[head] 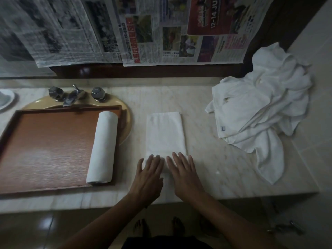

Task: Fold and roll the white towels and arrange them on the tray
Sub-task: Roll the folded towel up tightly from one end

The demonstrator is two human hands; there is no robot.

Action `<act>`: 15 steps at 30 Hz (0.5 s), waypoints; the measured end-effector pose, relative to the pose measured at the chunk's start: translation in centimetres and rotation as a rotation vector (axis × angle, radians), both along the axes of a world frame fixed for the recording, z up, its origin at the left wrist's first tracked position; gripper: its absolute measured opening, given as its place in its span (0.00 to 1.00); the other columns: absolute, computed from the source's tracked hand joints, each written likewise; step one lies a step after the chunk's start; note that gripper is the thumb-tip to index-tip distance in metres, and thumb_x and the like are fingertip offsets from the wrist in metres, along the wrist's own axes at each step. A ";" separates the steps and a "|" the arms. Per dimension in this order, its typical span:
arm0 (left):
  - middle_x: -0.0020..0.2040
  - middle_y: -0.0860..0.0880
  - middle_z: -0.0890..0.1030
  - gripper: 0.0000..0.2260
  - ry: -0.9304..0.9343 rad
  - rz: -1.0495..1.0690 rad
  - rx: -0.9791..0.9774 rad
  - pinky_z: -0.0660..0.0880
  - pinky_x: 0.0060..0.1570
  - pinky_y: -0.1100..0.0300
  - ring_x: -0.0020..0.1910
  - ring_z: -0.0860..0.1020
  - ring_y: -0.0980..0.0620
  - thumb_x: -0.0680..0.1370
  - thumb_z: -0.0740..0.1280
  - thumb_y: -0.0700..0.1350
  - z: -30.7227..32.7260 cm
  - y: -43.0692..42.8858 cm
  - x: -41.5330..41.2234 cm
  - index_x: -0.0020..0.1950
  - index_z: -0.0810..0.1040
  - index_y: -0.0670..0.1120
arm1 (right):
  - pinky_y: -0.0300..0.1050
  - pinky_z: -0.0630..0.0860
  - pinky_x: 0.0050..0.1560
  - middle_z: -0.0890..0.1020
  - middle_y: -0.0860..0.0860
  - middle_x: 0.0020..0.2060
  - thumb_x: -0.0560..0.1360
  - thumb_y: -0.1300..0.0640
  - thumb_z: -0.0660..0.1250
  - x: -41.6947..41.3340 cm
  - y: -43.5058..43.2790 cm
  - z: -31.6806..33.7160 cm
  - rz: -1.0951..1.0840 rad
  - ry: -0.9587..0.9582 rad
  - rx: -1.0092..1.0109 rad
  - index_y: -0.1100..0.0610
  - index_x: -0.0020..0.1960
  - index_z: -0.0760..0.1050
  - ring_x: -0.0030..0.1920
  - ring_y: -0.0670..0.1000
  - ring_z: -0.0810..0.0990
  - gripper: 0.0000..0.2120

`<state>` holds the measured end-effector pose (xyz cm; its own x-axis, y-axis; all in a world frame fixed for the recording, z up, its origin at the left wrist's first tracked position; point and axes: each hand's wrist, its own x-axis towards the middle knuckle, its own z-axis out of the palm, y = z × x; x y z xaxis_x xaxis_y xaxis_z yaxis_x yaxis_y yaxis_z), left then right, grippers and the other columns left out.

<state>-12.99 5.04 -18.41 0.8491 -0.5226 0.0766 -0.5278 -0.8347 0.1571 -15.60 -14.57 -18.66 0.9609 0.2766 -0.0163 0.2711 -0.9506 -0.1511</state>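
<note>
The near end of the folded towel (pixel 165 133) is pressed and hidden under the left hand (pixel 150 170) and right hand (pixel 184 169). Both are laid flat, nothing gripped.

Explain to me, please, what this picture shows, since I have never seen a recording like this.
There is no machine here: a person wears a camera on the head, so the single picture looks down at their two bare hands. They stand at a pale counter with a sink and tap. The left hand and right hand lie flat, fingers straight, on the near end of a folded towel; neither grips anything. To the left a wooden tray lies over the sink with one rolled towel along its right side. At the right, a loose pile of towels waits. Newspapers hang behind the counter.
</note>
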 end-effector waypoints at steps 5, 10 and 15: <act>0.82 0.41 0.61 0.40 0.138 -0.005 0.077 0.63 0.75 0.40 0.81 0.60 0.40 0.74 0.71 0.44 -0.7 0.0 3.6 0.83 0.57 0.42 | 0.65 0.61 0.77 0.70 0.56 0.75 0.75 0.56 0.70 3.3 -0.3 0.4 0.001 0.015 -0.045 0.56 0.81 0.58 0.74 0.60 0.68 0.38; 0.75 0.45 0.71 0.32 0.209 -0.065 0.030 0.66 0.73 0.42 0.73 0.71 0.44 0.78 0.70 0.53 1.0 0.5 5.1 0.78 0.65 0.44 | 0.57 0.67 0.72 0.74 0.53 0.68 0.77 0.54 0.70 5.1 -1.3 1.4 0.071 0.099 0.001 0.53 0.78 0.62 0.66 0.57 0.73 0.32; 0.77 0.51 0.69 0.31 0.320 -0.133 -0.040 0.64 0.74 0.46 0.74 0.69 0.50 0.81 0.61 0.62 1.1 2.2 1.5 0.80 0.62 0.50 | 0.52 0.68 0.69 0.72 0.51 0.70 0.82 0.47 0.64 1.5 -2.1 2.1 0.094 0.223 0.092 0.51 0.78 0.61 0.66 0.54 0.71 0.27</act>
<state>-11.50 7.22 -17.31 0.7580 -0.6322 -0.1604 -0.5502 -0.7519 0.3633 -14.10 -16.65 -16.52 0.9064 0.3745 -0.1955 0.3077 -0.9023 -0.3019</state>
